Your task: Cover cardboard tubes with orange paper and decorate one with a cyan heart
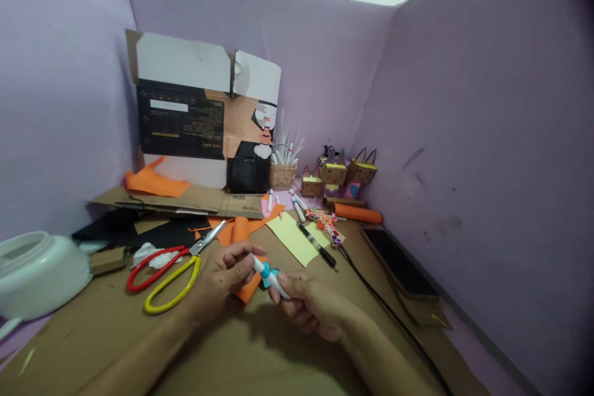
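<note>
Over the middle of the cardboard-covered table, a white marker (279,286) with a bright blue band is held slantwise between both hands. My left hand (223,277) pinches its upper left end between thumb and fingers. Around the lower right end of the barrel, my right hand (309,304) is closed. A small bright blue piece with a dark edge (268,277) shows just behind the marker; the fingers partly hide it, and I cannot tell which hand supports it. A rolled orange sheet (241,230) lies beyond and partly behind my left hand.
Scissors (195,263) with red and yellow handles lie left, near a white bowl (46,272). Yellow paper (297,240) carries a black pen (316,245). A hot glue gun (330,226) trails a cable right. A phone (399,260) and a marker basket (283,176) stand farther out.
</note>
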A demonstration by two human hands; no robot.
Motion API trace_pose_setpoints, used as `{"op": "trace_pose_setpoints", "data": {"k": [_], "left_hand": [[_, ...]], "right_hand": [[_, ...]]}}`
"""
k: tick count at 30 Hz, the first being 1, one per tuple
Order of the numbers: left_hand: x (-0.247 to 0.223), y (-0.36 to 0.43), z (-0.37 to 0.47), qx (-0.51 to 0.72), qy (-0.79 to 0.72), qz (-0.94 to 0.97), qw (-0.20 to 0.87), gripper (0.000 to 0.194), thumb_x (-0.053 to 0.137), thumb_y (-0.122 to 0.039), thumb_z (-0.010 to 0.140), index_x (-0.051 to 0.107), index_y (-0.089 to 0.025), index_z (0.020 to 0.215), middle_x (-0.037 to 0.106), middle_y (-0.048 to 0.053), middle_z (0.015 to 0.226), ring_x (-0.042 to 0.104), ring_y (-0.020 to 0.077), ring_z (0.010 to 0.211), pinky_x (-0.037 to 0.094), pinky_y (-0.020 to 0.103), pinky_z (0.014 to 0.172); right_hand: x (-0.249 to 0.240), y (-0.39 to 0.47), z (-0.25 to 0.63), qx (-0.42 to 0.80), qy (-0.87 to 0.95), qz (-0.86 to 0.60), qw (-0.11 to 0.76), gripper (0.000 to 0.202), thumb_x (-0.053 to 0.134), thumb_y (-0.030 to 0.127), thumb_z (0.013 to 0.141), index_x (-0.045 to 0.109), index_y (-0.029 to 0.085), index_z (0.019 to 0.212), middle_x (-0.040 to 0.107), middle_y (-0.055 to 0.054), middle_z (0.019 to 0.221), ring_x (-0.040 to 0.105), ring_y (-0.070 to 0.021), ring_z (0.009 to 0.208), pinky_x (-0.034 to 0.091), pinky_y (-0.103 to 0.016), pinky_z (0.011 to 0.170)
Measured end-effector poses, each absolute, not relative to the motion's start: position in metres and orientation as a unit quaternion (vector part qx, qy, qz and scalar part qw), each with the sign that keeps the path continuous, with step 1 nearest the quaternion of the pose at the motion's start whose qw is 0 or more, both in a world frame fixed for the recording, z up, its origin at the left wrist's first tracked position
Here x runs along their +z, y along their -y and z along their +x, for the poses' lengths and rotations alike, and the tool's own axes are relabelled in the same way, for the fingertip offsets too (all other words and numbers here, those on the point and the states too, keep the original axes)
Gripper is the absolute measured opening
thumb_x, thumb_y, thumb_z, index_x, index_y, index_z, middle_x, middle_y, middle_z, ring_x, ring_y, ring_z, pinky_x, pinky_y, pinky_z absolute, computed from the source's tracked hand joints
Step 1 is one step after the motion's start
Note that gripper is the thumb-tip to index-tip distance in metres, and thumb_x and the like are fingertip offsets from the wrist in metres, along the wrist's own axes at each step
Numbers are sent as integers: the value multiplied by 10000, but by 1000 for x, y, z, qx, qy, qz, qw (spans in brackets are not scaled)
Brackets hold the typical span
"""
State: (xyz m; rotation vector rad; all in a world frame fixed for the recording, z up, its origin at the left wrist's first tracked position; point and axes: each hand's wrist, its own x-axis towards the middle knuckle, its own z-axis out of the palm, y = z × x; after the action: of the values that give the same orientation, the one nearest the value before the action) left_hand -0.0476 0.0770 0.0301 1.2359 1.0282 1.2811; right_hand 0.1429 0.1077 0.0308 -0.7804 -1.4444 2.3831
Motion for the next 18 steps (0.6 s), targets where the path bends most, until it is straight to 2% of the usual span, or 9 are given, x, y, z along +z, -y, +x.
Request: {"op": "trace_pose_setpoints", "data": {"k": [3,5,8,9,11,13,15,18], "left_hand": [[41,-73,-44,514,-470,570,437,263,599,-411,739,657,-155,736,492,-33,514,395,88,478,291,210,468],[51,-69,-37,521,-507,576,373,235,598,-367,722,638,-158,624,547,-13,532,467,112,531,350,221,524],[65,-64,-33,514,-540,573,341,222,582,-346,702,627,-166,577,583,0,550,515,136,575,386,233,564],[68,-64,-37,512,-553,569,329,222,581,-356,692,625,-167,584,576,0,546,506,134,559,384,234,548],[74,-68,-52,529,-590,542,281,245,553,-399,679,614,-168,625,525,-9,520,453,121,502,358,234,493],[77,-75,-76,570,-636,482,197,299,431,-449,700,573,-187,689,356,-55,454,321,103,417,274,225,421],[77,-83,-97,556,-663,474,165,321,362,-451,721,554,-194,704,315,-56,467,278,106,415,220,225,415],[72,-91,-114,435,-722,519,138,236,523,-405,656,587,-189,585,459,-8,501,408,144,494,264,247,490]], "right_hand": [[30,-105,137,787,528,-296,124,379,481,569,782,484,195,721,282,107,454,100,-48,348,61,-190,317],[31,-101,132,707,598,-332,182,446,466,621,763,484,188,660,327,81,472,195,-54,377,130,-190,349],[33,-97,131,592,676,-339,279,520,458,661,745,493,168,585,389,42,517,313,-68,471,201,-194,416],[35,-97,133,614,665,-333,264,521,465,668,734,487,170,582,383,46,510,301,-64,458,188,-195,407],[39,-100,140,725,589,-315,167,489,510,665,698,460,188,604,330,78,464,201,-46,381,111,-200,354],[42,-105,146,809,497,-297,102,453,564,635,668,434,202,635,273,114,435,81,-35,348,21,-205,325],[43,-110,149,824,462,-298,138,428,593,597,669,429,201,659,251,130,438,39,-31,355,-12,-196,320],[39,-116,147,812,452,-312,199,410,584,579,697,436,197,686,221,138,437,25,-30,364,-10,-180,320]]}}
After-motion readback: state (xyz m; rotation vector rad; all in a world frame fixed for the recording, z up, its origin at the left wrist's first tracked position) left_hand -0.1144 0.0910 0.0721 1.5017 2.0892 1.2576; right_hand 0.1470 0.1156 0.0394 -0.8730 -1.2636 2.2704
